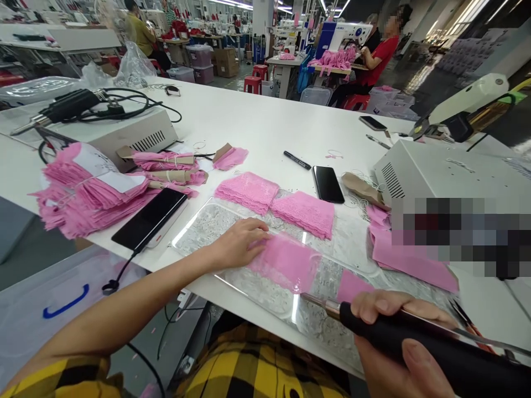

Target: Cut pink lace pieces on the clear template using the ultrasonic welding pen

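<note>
My left hand (243, 243) lies with fingers extended on a single pink fabric piece (290, 260) at the table's near edge. A clear sheet seems to cover this piece. In my right hand (398, 320) is a black-handled cutting tool (440, 348), its thin metal tip at the fabric's near right corner. Whether the tip touches the cloth I cannot tell. Beneath lies a clear board (265, 296) with a mottled grey look. Two neat stacks of pink lace-like pieces, a left stack (248, 190) and a right stack (305, 213), sit behind. A smaller pink scrap (352, 284) is beside the tool.
Tied pink bundles (95, 188) and a phone on a power bank (151, 218) lie left. Another phone (328, 185) and a marker (297, 160) are behind the stacks. Vented boxes, left (124, 130) and right (452, 166), flank the table. Pink strips (410, 257) lie right.
</note>
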`<state>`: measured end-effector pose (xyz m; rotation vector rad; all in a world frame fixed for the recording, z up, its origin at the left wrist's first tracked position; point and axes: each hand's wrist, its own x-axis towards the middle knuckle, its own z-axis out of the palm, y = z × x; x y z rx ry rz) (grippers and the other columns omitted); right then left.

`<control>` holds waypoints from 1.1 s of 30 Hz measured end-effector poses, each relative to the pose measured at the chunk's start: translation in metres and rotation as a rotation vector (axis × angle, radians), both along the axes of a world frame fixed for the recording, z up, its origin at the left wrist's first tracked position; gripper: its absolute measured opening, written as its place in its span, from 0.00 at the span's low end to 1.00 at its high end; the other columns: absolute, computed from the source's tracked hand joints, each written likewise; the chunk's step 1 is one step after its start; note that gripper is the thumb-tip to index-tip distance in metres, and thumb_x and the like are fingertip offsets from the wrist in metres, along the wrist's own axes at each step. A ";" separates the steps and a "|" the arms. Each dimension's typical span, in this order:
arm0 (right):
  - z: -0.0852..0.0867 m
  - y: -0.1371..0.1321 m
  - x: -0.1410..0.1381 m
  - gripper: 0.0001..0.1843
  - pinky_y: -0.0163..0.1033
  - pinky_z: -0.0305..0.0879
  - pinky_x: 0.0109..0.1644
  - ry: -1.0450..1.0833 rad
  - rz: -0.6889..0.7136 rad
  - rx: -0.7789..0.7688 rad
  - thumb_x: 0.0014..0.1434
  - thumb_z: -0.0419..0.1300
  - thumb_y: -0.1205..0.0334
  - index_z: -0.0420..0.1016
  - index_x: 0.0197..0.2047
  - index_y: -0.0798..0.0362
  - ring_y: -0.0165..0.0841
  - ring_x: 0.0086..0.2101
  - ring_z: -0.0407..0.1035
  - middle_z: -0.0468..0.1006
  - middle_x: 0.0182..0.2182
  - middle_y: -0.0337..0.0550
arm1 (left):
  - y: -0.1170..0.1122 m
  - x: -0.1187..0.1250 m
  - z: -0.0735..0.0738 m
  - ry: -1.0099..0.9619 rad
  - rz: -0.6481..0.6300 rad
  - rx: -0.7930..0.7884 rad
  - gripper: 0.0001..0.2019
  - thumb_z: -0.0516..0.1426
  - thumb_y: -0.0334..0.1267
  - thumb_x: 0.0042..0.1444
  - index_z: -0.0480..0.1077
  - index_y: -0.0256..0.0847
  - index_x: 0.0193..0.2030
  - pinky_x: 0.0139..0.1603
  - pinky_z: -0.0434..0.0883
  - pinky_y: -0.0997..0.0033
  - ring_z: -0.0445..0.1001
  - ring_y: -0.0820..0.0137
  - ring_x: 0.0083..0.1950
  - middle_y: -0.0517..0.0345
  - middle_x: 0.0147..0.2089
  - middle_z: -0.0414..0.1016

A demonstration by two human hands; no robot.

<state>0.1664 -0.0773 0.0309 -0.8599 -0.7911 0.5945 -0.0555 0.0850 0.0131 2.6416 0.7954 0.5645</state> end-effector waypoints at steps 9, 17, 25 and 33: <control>0.003 0.000 0.000 0.10 0.42 0.66 0.27 -0.006 -0.055 -0.049 0.48 0.59 0.60 0.66 0.36 0.50 0.31 0.24 0.64 0.68 0.27 0.37 | -0.003 -0.015 -0.002 0.065 0.033 -0.019 0.07 0.62 0.34 0.57 0.76 0.41 0.43 0.60 0.67 0.56 0.72 0.60 0.56 0.49 0.53 0.74; 0.001 0.001 0.003 0.10 0.42 0.65 0.26 -0.052 -0.051 -0.004 0.46 0.58 0.62 0.67 0.35 0.51 0.32 0.23 0.65 0.69 0.26 0.37 | -0.004 -0.020 -0.009 0.014 0.022 0.010 0.06 0.58 0.33 0.62 0.77 0.41 0.36 0.59 0.68 0.56 0.72 0.61 0.55 0.51 0.52 0.75; 0.003 0.001 0.000 0.12 0.41 0.63 0.24 -0.062 -0.102 0.006 0.46 0.56 0.65 0.68 0.37 0.52 0.33 0.24 0.64 0.69 0.26 0.39 | -0.005 -0.023 -0.012 -0.001 0.011 0.038 0.05 0.58 0.33 0.62 0.77 0.41 0.38 0.58 0.70 0.58 0.73 0.62 0.55 0.51 0.51 0.75; -0.001 0.002 0.004 0.12 0.41 0.63 0.26 -0.064 -0.062 0.000 0.46 0.58 0.62 0.67 0.37 0.52 0.33 0.24 0.65 0.69 0.26 0.38 | -0.005 -0.027 -0.008 -0.045 0.031 0.072 0.07 0.58 0.34 0.63 0.78 0.42 0.37 0.59 0.69 0.57 0.72 0.62 0.55 0.52 0.51 0.76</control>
